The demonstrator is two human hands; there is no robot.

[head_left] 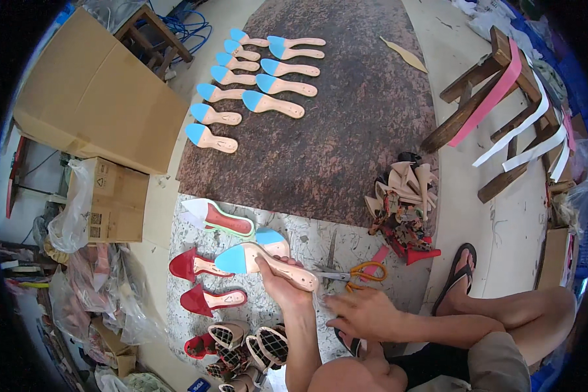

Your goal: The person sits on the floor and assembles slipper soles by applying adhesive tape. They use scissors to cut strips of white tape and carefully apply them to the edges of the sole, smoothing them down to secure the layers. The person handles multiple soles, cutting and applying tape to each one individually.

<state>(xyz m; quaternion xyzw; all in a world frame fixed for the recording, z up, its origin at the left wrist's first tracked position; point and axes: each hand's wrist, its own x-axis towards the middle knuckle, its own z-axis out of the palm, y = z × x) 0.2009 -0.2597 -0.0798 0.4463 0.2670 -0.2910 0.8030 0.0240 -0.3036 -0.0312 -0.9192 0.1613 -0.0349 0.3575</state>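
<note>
My left hand (286,291) grips a shoe insole (245,257) with a blue toe end and a beige heel end, its toe pointing left. To its right, my right hand (362,315) is near the heel end, its fingers slightly blurred and apart, with nothing visible in them. Scissors (367,271) with orange handles lie just beyond my right hand. Partly hidden behind the held insole is another blue-toed insole (272,240). A green-edged insole (232,223) with a white toe rests farther back, and two red-toed shoe pieces (196,300) lie to the left.
Several blue-toed insoles (281,104) lie in two columns on the dark mat (346,137). At the right are a heap of heels and shoe parts (402,202) and a wooden stool (496,85) with hanging strips. Cardboard boxes (104,91) stand left; patterned shoes (271,345) sit near me.
</note>
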